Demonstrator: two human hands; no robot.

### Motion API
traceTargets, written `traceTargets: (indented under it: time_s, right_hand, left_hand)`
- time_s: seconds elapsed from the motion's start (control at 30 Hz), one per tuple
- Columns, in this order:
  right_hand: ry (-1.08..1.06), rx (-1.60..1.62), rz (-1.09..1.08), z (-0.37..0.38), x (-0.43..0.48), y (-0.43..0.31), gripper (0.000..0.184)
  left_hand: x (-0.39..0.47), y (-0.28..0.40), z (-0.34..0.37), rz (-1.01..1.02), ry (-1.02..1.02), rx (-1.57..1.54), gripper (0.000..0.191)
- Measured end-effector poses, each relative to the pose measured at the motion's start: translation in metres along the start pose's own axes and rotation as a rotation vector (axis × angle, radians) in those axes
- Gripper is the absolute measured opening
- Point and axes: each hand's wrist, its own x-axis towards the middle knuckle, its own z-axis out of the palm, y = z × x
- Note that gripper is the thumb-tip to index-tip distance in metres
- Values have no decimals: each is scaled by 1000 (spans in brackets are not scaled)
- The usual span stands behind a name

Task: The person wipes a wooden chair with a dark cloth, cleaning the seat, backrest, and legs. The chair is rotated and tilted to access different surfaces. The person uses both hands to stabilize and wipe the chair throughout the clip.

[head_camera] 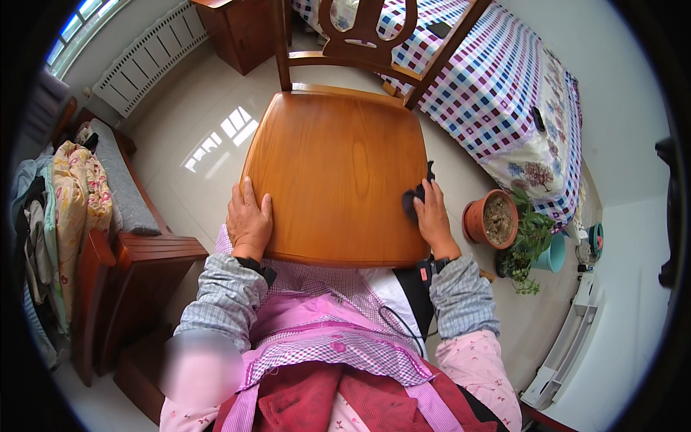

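In front of me stands a wooden chair with a smooth orange-brown seat (334, 178) and an openwork backrest (360, 46) on the far side. My left hand (250, 221) holds the seat's left edge, its thumb on top and its fingers over the side. At the opposite edge, my right hand (435, 218) has a dark cloth (411, 202) under its fingers. Part of that cloth shows on the seat and part sticks up beyond the edge; the palm hides the rest.
A bed with a checked cover (459, 92) lies behind on the right. Near its corner stand a terracotta pot (491, 218) and leafy plants (526, 243). Left are a wooden sofa (146, 270) with piled bedding (73, 178), a radiator (151, 56) and a cabinet (243, 35).
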Motion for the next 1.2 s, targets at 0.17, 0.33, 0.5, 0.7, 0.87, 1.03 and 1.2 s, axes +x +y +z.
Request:
traceTargets:
  time_s: [0.17, 0.33, 0.5, 0.7, 0.87, 1.03, 1.2]
  right_hand:
    - [19, -63, -103, 18, 86, 22, 48]
    - [54, -135, -117, 42, 165, 32, 48]
    - [89, -125, -96, 60, 211, 45, 45]
    - [59, -150, -72, 57, 209, 42, 46]
    - [77, -200, -88, 46, 152, 28, 46]
    - [147, -239, -226, 22, 39, -8, 47]
    - [43, -6, -83, -21, -33, -64, 48]
  left_hand:
    - [-1, -1, 0, 7, -6, 4, 67]
    - [0, 1, 0, 0, -16, 38, 68]
    - [0, 3, -4, -15, -40, 29, 67]
    - [0, 6, -8, -28, -25, -6, 66]
    - [1, 5, -8, -27, -11, -47, 65]
    - [0, 4, -6, -21, 34, -61, 63]
    - [-1, 2, -4, -22, 35, -97, 62]
